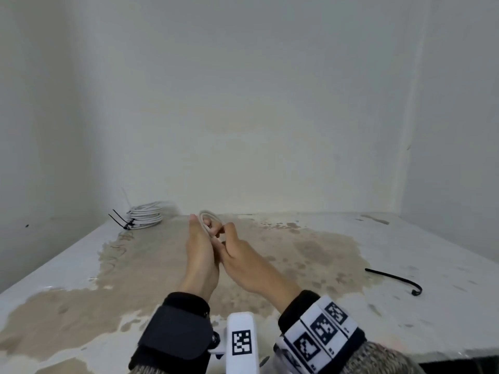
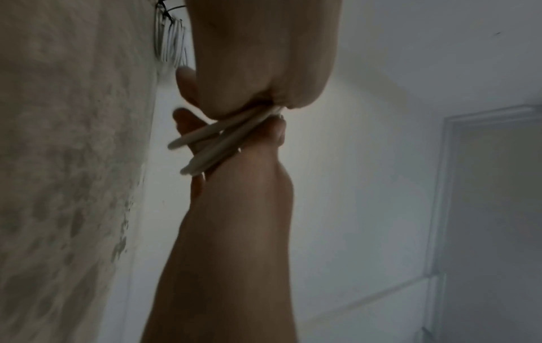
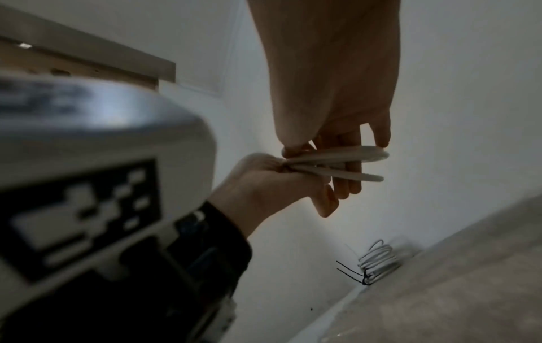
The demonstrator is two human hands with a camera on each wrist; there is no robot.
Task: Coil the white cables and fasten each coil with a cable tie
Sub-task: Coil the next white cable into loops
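A small coil of white cable (image 1: 206, 222) is held above the table between both hands. My left hand (image 1: 199, 240) grips one side of the coil, and in the right wrist view it (image 3: 264, 181) bunches the loops (image 3: 346, 157) together. My right hand (image 1: 237, 248) holds the other side, and its fingers (image 3: 352, 143) pass through the loops. The left wrist view shows the loops (image 2: 211, 143) pinched under my left hand (image 2: 264, 58), with my right hand (image 2: 234, 220) coming up from below. A loose black cable tie (image 1: 393, 278) lies on the table to the right.
A stack of tied white coils (image 1: 145, 217) with black tie tails lies at the back left by the wall, also seen as the coils (image 3: 378, 262) in the right wrist view. The stained white table (image 1: 324, 265) meets walls at the back and on both sides.
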